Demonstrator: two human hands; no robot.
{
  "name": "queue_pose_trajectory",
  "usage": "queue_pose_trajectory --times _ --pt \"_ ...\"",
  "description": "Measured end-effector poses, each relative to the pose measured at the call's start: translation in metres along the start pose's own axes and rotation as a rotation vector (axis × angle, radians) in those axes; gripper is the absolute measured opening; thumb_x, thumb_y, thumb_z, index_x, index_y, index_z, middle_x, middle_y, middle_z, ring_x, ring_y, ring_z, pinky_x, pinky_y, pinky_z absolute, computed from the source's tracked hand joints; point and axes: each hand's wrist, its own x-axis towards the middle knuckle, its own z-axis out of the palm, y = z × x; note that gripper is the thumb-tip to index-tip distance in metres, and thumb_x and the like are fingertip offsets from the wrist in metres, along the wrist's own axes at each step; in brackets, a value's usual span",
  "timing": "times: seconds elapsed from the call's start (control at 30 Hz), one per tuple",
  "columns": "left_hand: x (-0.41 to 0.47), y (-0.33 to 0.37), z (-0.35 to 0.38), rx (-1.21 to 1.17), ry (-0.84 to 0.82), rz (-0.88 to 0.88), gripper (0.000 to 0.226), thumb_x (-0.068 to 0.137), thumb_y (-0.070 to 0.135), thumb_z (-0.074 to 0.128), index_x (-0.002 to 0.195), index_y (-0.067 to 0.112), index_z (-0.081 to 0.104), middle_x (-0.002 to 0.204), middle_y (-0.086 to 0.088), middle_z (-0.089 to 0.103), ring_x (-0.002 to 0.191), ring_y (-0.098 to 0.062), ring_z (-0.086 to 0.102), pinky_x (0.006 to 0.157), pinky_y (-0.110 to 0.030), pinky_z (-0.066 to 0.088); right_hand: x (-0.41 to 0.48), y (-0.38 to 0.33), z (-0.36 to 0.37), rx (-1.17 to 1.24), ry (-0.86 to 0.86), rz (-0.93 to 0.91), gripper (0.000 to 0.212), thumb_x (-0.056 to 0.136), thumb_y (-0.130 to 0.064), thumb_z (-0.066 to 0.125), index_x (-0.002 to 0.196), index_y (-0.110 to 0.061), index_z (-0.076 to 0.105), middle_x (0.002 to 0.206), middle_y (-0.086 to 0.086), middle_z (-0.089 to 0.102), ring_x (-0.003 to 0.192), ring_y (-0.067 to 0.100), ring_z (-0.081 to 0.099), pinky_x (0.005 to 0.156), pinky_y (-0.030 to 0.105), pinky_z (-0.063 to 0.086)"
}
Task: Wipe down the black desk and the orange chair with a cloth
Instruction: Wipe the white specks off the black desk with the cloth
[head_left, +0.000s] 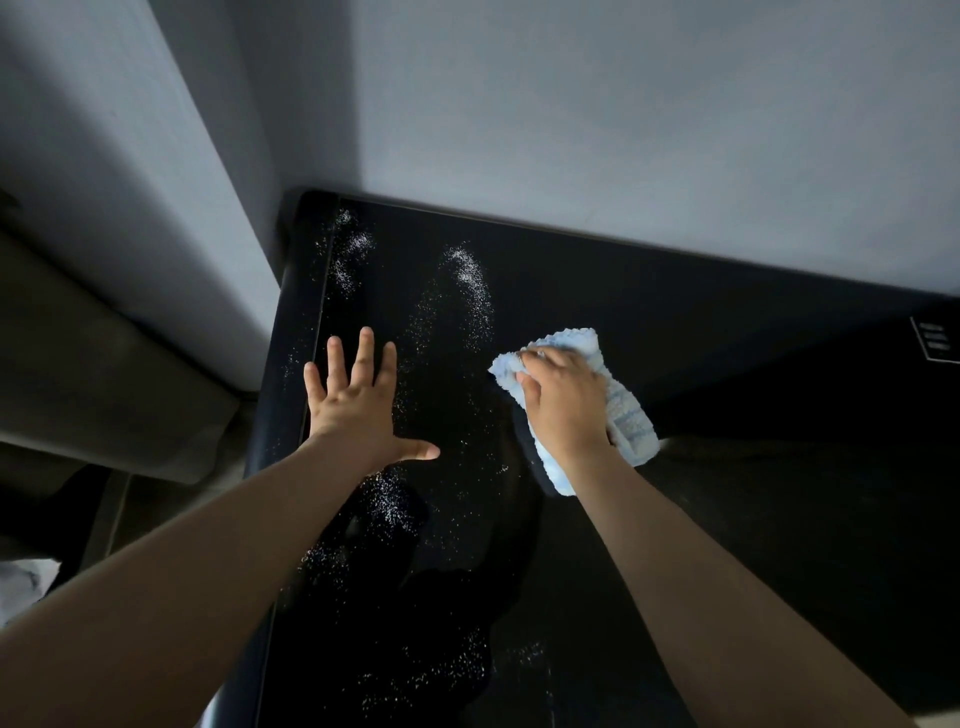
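The glossy black desk (701, 338) fills the lower right of the head view, its back edge against the wall. White powdery specks (470, 275) are scattered over its left half. My left hand (358, 400) rests flat on the desk near the left edge, fingers straight and spread. My right hand (566, 402) grips a crumpled light blue cloth (626, 415) and presses it on the desk, to the right of the specks. The orange chair is not in view.
A grey wall (623, 130) stands behind the desk and a pale panel (130, 182) rises at the left. Below that, left of the desk, lies a dim brownish surface (104, 374). A small white label (935, 340) sits on the desk's far right.
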Motion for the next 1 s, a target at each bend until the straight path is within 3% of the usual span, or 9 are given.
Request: queue_pose_trajectory --times 0.47,0.83,1.0 --pt "-0.054 0.006 0.008 -0.105 0.032 0.093 0.116 0.075 0.074 0.057 0.153 0.017 -0.008 0.159 -0.005 -0.024 0.145 -0.030 -0.021 0.119 -0.052 -0.002 -0.071 -0.001 0.006 -0.008 -0.024 0.022 0.032 0.098 -0.030 0.041 0.126 -0.033 0.055 0.131 -0.017 0.051 0.126 0.009 0.040 0.092 0.035 0.037" --pt "-0.129 0.010 0.053 -0.009 -0.111 0.061 0.136 0.065 0.079 0.061 0.149 0.010 -0.020 0.152 -0.012 -0.036 0.142 -0.041 -0.026 0.118 -0.055 -0.001 -0.133 -0.003 0.012 -0.018 -0.055 0.059 0.034 0.098 -0.033 0.040 0.129 -0.033 0.053 0.133 -0.017 0.050 0.127 0.009 0.040 0.095 0.035 0.038" --pt "-0.137 0.001 0.066 0.042 -0.103 0.077 0.137 0.064 0.078 0.064 0.150 0.010 -0.018 0.153 -0.010 -0.036 0.142 -0.038 -0.026 0.118 -0.055 -0.001 -0.165 -0.004 0.015 0.009 -0.058 0.075 0.033 0.098 -0.030 0.041 0.129 -0.032 0.054 0.133 -0.017 0.050 0.126 0.009 0.041 0.095 0.035 0.037"
